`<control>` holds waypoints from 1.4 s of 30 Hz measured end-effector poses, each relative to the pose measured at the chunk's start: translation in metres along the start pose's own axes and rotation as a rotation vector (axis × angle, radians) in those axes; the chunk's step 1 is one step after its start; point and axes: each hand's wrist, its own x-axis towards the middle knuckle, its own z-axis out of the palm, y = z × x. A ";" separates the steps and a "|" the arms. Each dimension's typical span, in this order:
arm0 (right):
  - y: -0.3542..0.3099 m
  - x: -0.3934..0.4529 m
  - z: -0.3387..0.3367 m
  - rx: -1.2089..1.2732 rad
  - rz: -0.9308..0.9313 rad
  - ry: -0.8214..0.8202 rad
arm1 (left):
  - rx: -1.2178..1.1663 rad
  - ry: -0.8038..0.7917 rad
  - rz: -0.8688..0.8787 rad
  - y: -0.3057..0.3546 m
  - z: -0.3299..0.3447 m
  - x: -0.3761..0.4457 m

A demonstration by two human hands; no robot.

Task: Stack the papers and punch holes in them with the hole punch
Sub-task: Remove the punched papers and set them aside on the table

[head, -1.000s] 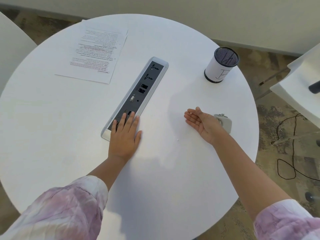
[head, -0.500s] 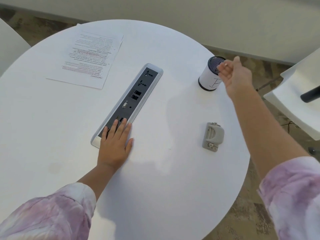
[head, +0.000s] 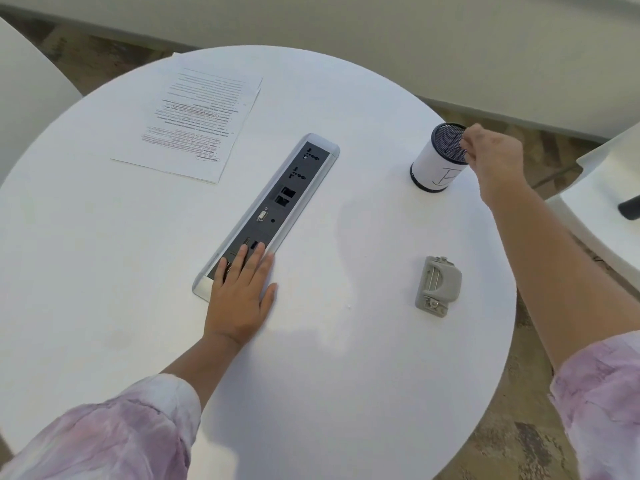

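The papers (head: 197, 123), printed sheets in a loose stack, lie at the far left of the round white table (head: 311, 375). A grey hole punch (head: 439, 286) sits near the table's right edge with neither hand on it. My left hand (head: 240, 292) rests flat, fingers straight, on the near end of the socket strip (head: 277, 206). My right hand (head: 491, 155) is raised at the right rim of the mesh cup (head: 437, 164). Its fingertips are bunched over the opening. Whether they pinch the rim or hold anything is hidden.
The socket strip runs diagonally across the table's middle. The mesh cup, wrapped in white paper, stands at the far right edge. A white chair (head: 609, 188) is at the right, another white seat (head: 27, 84) at the far left. Floor lies beyond the table's rim.
My right hand left the hole punch, rose palm-up to the mesh cup, and now turns over at its rim. The left hand stayed on the socket strip. The camera shifted slightly.
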 end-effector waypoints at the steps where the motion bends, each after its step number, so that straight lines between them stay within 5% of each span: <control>1: 0.004 -0.009 0.002 -0.021 -0.039 -0.019 | 0.000 -0.005 -0.003 0.000 0.000 0.000; 10: 0.079 -0.096 0.044 -0.566 -0.034 -0.507 | 0.026 0.000 -0.002 0.000 0.000 0.000; 17: 0.100 -0.120 0.049 -0.736 -0.161 -0.376 | 0.038 -0.007 -0.009 0.000 0.002 0.001; 42: 0.106 -0.133 0.065 -1.058 -0.380 -0.412 | 0.027 -0.008 -0.019 0.001 0.000 -0.001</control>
